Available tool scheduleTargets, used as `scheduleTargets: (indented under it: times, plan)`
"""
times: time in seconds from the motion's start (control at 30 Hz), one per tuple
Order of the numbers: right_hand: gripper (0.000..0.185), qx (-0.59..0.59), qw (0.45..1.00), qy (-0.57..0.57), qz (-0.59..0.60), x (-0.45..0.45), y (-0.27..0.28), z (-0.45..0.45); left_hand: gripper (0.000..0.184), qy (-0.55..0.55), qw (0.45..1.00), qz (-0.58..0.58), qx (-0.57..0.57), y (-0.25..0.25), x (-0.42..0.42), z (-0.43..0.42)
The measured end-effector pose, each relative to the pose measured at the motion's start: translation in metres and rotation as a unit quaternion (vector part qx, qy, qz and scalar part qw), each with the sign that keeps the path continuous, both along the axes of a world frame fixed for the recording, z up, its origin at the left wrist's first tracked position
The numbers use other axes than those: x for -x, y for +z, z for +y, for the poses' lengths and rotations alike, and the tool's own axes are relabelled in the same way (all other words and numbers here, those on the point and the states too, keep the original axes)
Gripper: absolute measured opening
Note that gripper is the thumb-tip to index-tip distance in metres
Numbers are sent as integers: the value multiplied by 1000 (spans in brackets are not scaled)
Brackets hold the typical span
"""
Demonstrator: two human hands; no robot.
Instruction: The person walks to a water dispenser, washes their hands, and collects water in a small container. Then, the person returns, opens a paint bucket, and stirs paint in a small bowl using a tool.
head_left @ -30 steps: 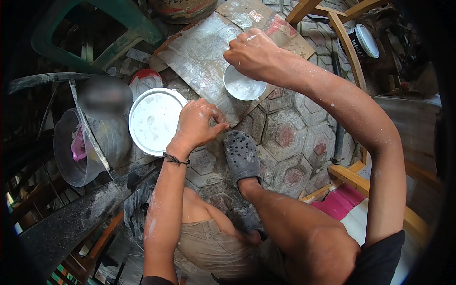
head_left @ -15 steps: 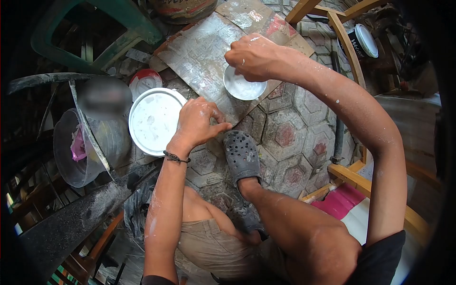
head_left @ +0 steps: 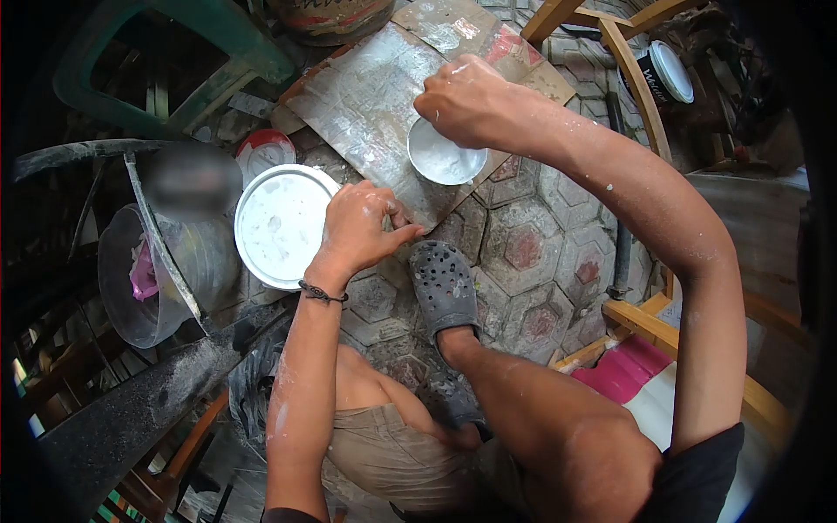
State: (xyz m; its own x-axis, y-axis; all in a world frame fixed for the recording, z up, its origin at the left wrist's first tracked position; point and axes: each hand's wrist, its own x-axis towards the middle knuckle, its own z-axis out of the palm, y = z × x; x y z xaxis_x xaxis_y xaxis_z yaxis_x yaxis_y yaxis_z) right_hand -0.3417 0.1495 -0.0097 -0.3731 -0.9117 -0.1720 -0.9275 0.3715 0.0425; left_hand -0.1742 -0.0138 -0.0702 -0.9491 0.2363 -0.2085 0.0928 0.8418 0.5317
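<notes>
Over the upper rim of a small round bowl point(head_left: 446, 159) with whitish contents, my right hand point(head_left: 460, 102) is closed; what its curled fingers hold, if anything, is hidden. The bowl sits at the edge of a stained cardboard sheet point(head_left: 366, 96). My left hand point(head_left: 368, 225) hovers beside a white round lid or tub top point(head_left: 281, 228), its fingers bent and its thumb pointing right toward the cardboard corner. Its fingertips are partly hidden, so I cannot make out anything in them. White specks mark both hands and forearms.
A red-rimmed lid point(head_left: 265, 152) and a clear tub point(head_left: 131, 305) with pink material lie left. A green plastic chair point(head_left: 253, 65) stands upper left. Wooden frames point(head_left: 641, 96), a dark pipe point(head_left: 622, 253) and a white bucket point(head_left: 670, 73) are right. My grey clog point(head_left: 445, 288) rests on paving.
My right hand dipped toward the bowl half a second ago and is now slightly higher again, still closed. My left hand has stayed almost in place.
</notes>
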Motion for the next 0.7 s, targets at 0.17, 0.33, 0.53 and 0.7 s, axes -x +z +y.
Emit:
scheduleTargets:
  times: [0.17, 0.33, 0.53, 0.7]
  plan:
    - [12, -72, 997, 10, -41, -4, 11, -12, 21, 42, 985, 140, -88, -14, 3, -3]
    - [10, -8, 1000, -8, 19, -1, 7, -2, 28, 137, 955, 42, -260, -13, 2, -8]
    - [11, -66, 997, 3, -33, -2, 13, -10, 18, 122, 973, -8, -196, -5, 4, -10]
    - [13, 5, 1000, 10, 16, 1, 2, -3, 18, 87, 984, 36, -153, -17, 2, -5]
